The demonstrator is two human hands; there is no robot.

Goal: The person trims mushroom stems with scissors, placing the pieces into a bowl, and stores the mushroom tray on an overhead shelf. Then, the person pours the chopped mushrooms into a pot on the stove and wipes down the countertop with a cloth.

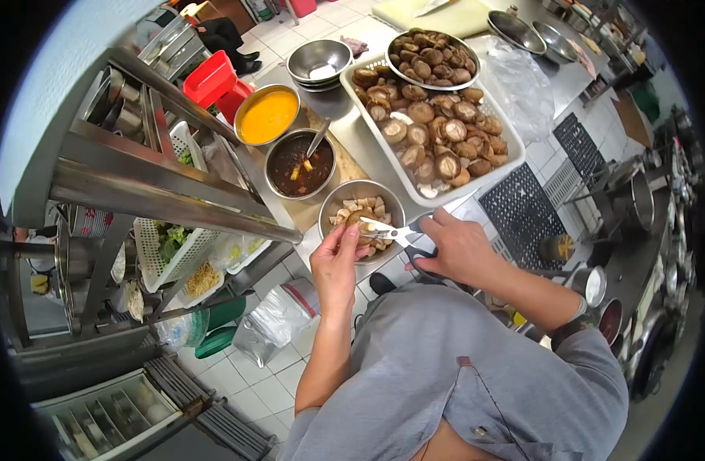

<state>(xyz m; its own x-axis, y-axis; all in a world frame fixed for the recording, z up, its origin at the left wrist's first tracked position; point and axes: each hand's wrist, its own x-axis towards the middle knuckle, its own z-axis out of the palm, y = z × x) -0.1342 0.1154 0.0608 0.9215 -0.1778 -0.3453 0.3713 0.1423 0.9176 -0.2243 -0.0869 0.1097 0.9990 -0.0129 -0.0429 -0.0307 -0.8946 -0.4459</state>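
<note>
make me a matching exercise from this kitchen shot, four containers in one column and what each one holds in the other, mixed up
Column one:
1. large white rectangular plastic tray
2. round steel bowl nearest the left hand
3. round steel bowl beside the red container
4. round steel bowl with a spoon in it

Column two:
A. smooth orange-yellow liquid
B. cut mushroom pieces
C. dark brown sauce
D. whole brown mushroom caps

Right pairs: 1-D, 2-B, 3-A, 4-C.

The left hand holds a mushroom over bowl 2, while the right hand works the scissors.
</note>
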